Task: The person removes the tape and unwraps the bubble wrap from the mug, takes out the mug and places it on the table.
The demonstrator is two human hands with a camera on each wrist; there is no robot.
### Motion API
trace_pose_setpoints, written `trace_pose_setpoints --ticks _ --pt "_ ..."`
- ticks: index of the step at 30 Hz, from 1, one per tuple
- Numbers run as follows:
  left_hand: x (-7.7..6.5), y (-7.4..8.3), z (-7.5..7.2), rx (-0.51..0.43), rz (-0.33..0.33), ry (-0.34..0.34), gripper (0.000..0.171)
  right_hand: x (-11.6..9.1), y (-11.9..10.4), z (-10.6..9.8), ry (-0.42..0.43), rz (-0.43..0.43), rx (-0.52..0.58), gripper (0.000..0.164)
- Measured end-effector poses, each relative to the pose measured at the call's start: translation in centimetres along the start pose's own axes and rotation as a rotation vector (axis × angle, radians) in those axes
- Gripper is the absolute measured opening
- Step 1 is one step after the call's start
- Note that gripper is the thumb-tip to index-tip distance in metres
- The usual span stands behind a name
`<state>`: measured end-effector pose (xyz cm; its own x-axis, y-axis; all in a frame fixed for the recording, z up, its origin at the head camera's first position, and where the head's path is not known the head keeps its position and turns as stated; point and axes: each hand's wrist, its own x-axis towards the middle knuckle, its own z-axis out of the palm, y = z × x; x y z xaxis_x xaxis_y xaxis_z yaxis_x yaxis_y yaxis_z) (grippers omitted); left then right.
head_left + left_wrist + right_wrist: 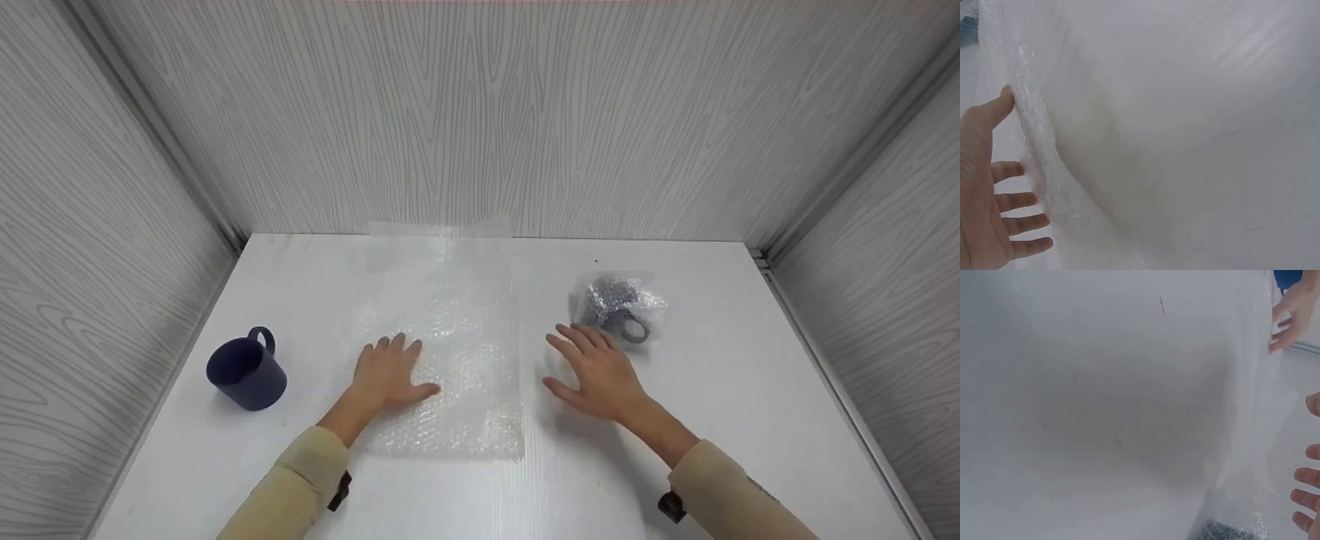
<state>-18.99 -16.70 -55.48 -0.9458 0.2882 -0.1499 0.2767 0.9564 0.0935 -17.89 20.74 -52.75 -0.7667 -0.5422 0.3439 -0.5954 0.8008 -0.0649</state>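
Note:
A clear sheet of bubble wrap [465,300] lies on the white table, its far end reaching the back wall. My left hand [386,379] rests on its left part with fingers spread and thumb out to the side. In the left wrist view the fingers [1024,223] touch the wrap's surface. To the right of the sheet, my right hand [600,379] hovers over the table with its fingers spread, holding nothing. Just beyond its fingertips sits a dark mug wrapped in bubble wrap [611,296], its handle ring showing through.
An unwrapped dark blue mug [251,379] leans on its side at the left, handle toward the back. Wood-grain panels [480,112] enclose the white table [750,420] at the back and both sides.

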Motion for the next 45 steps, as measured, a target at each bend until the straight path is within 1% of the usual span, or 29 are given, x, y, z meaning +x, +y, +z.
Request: trace_pose_setpoints --ticks 3,9,13,16,20,23,31,39,45 --pt "0.0 -0.1 0.1 0.004 0.000 0.004 0.094 0.2 1.1 -0.9 0.028 0.029 -0.005 0.066" --pt "0.0 0.0 0.1 0.000 -0.002 -0.002 0.094 0.5 3.6 -2.3 0.084 0.079 -0.090 0.064" --pt "0.0 0.1 0.0 -0.004 -0.005 -0.005 0.094 0.6 5.1 -2.9 0.086 0.124 -0.139 0.068" --pt "-0.1 0.1 -0.1 -0.012 -0.004 -0.007 0.093 0.6 6.2 -3.1 0.072 0.174 -0.141 0.072" --pt "-0.1 0.2 -0.1 -0.022 -0.006 -0.006 0.093 0.7 7.5 -3.1 0.042 0.254 -0.102 0.076" --pt "0.0 0.1 0.0 -0.024 -0.009 -0.005 0.093 0.9 8.3 -2.8 0.031 0.291 -0.085 0.078" --pt "0.0 0.1 0.0 0.020 0.002 -0.012 0.093 1.5 9.9 -1.8 0.097 0.284 -0.034 0.066" --pt "-0.1 0.2 0.1 0.015 0.004 -0.019 0.093 1.8 10.6 -1.4 0.052 0.333 -0.037 0.074" --pt "-0.2 0.1 0.0 -0.001 0.002 -0.024 0.093 2.2 10.7 -1.2 -0.005 0.370 -0.036 0.079"
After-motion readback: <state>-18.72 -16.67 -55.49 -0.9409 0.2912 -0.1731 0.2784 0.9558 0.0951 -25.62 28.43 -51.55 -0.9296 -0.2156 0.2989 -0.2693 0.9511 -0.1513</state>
